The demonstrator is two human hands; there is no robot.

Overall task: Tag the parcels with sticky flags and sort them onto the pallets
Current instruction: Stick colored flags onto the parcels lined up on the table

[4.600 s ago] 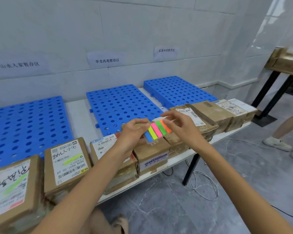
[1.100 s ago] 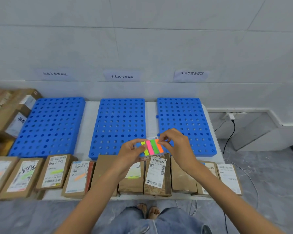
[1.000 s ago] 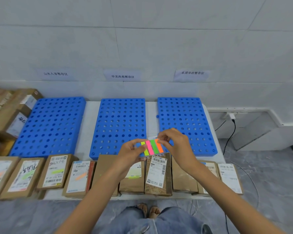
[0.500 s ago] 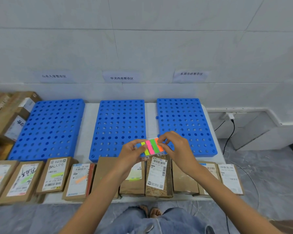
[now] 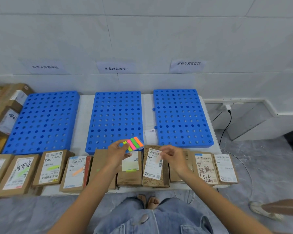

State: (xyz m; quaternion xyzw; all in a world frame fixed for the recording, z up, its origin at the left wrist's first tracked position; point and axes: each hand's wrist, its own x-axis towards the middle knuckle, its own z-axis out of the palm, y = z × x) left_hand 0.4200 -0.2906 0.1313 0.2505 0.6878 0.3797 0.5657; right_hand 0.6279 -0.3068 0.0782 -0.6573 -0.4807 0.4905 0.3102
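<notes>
Stands at a white counter (image 5: 84, 115) set against a tiled wall. Grips a pad of sticky flags (image 5: 134, 144) in the left hand (image 5: 118, 152), fingers curled round its near end. Shows the yellow, pink, green and orange strips pointing up and to the right, over the near edge of the middle pallet (image 5: 116, 119).

Holds the right hand (image 5: 172, 156) low over a brown patterned parcel (image 5: 155, 181), thumb and forefinger drawn narrow, pinching what looks like a single flag (image 5: 158, 160). Pale and blurred against that parcel's white label; cannot tell whether touching the label or just above it. Hands apart, the pad to the left of that parcel.

Faces three blue perforated pallets side by side at the back of the counter, with the left pallet (image 5: 41, 122) and the right pallet (image 5: 181, 117) flanking the middle one, each below a paper sign (image 5: 116, 68) on the wall.

Looks down on a row of parcels along the near edge:
- just left of the patterned one, a parcel with a green flag (image 5: 129, 176);
- further left, a parcel with an orange flag (image 5: 75, 173);
- beyond it, another green-flagged parcel (image 5: 49, 166);
- at the right end, two labelled parcels (image 5: 205, 168).

Between the middle and right pallets, a small white slip (image 5: 150, 136) on the counter. At the far left, stacked cardboard boxes (image 5: 5, 107).
</notes>
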